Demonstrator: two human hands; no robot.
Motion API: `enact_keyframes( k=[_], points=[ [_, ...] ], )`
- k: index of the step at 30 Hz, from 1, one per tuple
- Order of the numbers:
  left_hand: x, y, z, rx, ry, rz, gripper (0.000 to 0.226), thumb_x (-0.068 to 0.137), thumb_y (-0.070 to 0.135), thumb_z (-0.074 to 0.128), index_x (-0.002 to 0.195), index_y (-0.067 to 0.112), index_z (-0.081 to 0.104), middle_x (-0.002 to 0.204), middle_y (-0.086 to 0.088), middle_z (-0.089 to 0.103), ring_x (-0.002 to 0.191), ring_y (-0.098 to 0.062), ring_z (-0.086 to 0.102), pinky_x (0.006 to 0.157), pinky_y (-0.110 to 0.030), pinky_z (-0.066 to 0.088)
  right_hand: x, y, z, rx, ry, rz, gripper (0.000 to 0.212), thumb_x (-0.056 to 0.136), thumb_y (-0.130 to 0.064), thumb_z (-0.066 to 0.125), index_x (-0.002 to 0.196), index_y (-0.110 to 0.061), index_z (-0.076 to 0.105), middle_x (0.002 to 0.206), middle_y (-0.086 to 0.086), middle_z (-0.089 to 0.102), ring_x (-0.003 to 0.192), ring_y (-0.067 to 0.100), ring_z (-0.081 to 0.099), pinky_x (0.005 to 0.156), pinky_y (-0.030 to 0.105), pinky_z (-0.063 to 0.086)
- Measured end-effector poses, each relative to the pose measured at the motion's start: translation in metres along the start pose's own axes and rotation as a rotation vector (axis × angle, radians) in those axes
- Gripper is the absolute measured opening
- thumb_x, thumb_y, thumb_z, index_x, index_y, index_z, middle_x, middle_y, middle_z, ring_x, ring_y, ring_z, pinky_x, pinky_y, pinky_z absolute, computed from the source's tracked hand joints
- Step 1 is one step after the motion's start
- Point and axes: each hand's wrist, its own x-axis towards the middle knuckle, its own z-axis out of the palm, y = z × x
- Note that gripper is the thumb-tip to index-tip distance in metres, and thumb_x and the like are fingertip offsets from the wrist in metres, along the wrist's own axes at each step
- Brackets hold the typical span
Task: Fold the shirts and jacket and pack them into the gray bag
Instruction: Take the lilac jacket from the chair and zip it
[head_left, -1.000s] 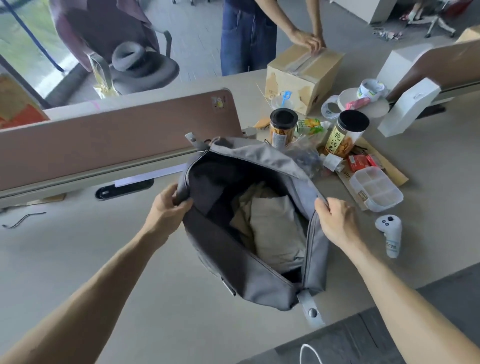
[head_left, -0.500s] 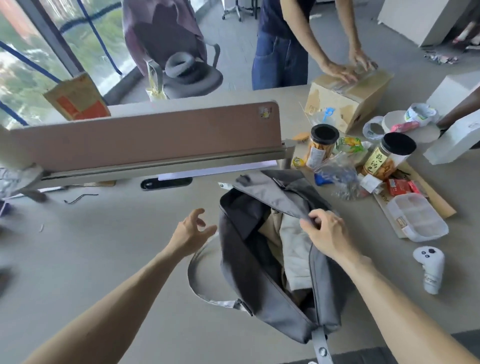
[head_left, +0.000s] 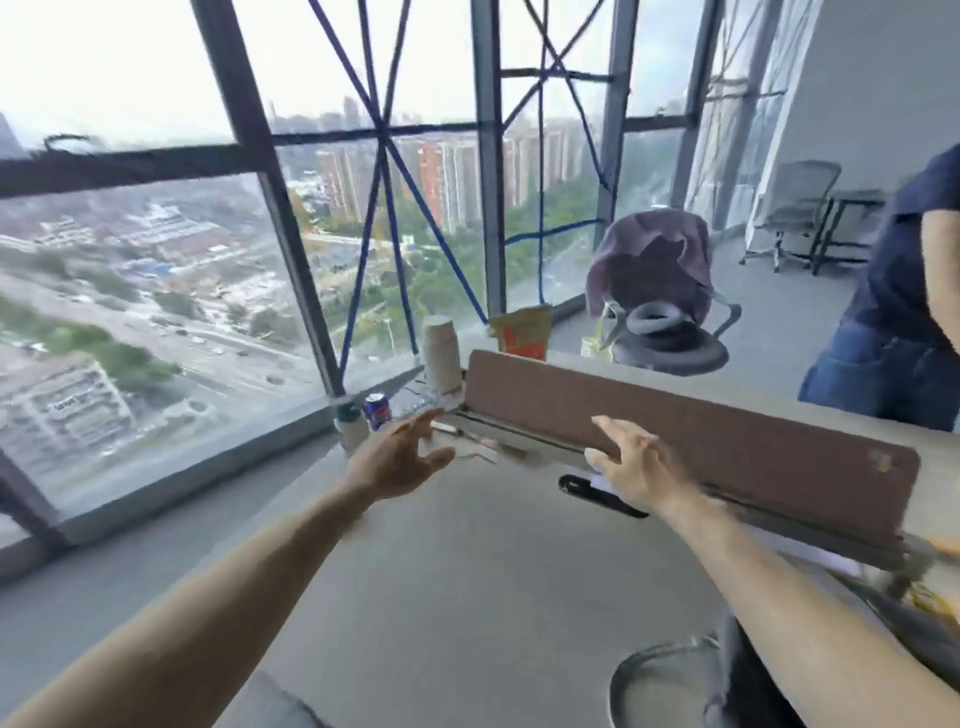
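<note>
Desk top (head_left: 467, 597): pale grey-beige, plain.
Divider panel (head_left: 675, 415): flat brown.
Gray bag (head_left: 753, 686), near right: dark grey; strap (head_left: 660, 647) lighter grey.
Soda can (head_left: 377, 410), left of divider: blue, with red and white mark.
Cloth (head_left: 649, 249) over far chair back: dusty purple.
Neck pillow (head_left: 657, 325): dark grey.
Window tape (head_left: 387, 156): blue, criss-cross.
Window frames (head_left: 488, 156): dark grey.
Paper bag (head_left: 522, 330): tan, red print.
Other person, right: navy shirt (head_left: 904, 260), blue jeans (head_left: 878, 369).
Towers (head_left: 447, 176) outside: red-orange.

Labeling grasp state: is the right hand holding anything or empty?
Empty. The right hand hovers above the desk, fingers spread, gripping nothing; the gray bag lies lower right, apart.
</note>
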Motion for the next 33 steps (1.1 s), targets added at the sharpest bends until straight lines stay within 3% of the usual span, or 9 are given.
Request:
enact_keyframes(
  k=[3,9,15,23,27,33],
  points=[
    [-0.044,-0.059,-0.083,0.094,0.126,-0.057,0.056,0.092,0.044,0.065,0.143,0.024,0.049,0.138,-0.006,0.058,0.125,-0.024,0.055,0.104,-0.033,0.042,0.019,-0.109,0.011,-0.004,-0.022,-0.201,0.057,0.097,-0.044,0.050,0.150,-0.028,0.038,0.152,-0.002,0.042,0.137,0.020,0.043,0.105,0.034,0.038],
    [-0.158,-0.183,-0.200,0.227,0.282,-0.287,0.066,0.094,0.056,0.056,0.151,0.029,0.037,0.155,-0.001,0.040,0.138,-0.024,0.043,0.111,-0.037,0.036,0.027,-0.311,0.058,0.040,-0.087,-0.524,0.067,0.088,-0.058,0.040,0.149,-0.029,0.039,0.150,0.002,0.045,0.135,0.024,0.045,0.109,0.040,0.038],
    [-0.270,-0.277,-0.272,0.331,0.348,-0.482,0.072,0.092,0.064,0.051,0.152,0.029,0.035,0.157,0.001,0.038,0.138,-0.025,0.044,0.110,-0.043,0.041,0.004,-0.480,0.105,0.020,-0.119,-0.806,0.062,0.097,-0.047,0.049,0.152,-0.026,0.031,0.155,0.002,0.038,0.136,0.027,0.042,0.108,0.041,0.039],
    [-0.423,-0.372,-0.292,0.255,0.409,-0.871,0.074,0.092,0.065,0.051,0.153,0.029,0.031,0.159,0.001,0.034,0.142,-0.024,0.037,0.113,-0.049,0.037,-0.052,-0.656,0.210,0.023,-0.314,-1.161,0.065,0.098,-0.045,0.051,0.154,-0.025,0.026,0.158,0.002,0.033,0.139,0.027,0.038,0.107,0.043,0.039],
    [-0.489,-0.413,-0.280,0.229,0.391,-1.080,0.072,0.093,0.061,0.053,0.153,0.028,0.031,0.160,0.001,0.033,0.143,-0.025,0.036,0.113,-0.045,0.037,-0.080,-0.728,0.278,0.031,-0.437,-1.314,0.065,0.098,-0.045,0.051,0.154,-0.022,0.026,0.156,0.004,0.036,0.137,0.028,0.040,0.106,0.042,0.038],
    [-0.515,-0.507,-0.284,0.207,0.396,-1.291,0.072,0.090,0.064,0.055,0.152,0.032,0.034,0.158,0.004,0.036,0.143,-0.020,0.037,0.114,-0.041,0.036,-0.080,-0.833,0.379,0.047,-0.579,-1.465,0.068,0.095,-0.047,0.053,0.154,-0.023,0.028,0.156,0.003,0.035,0.138,0.027,0.039,0.108,0.043,0.039]
  ],
)
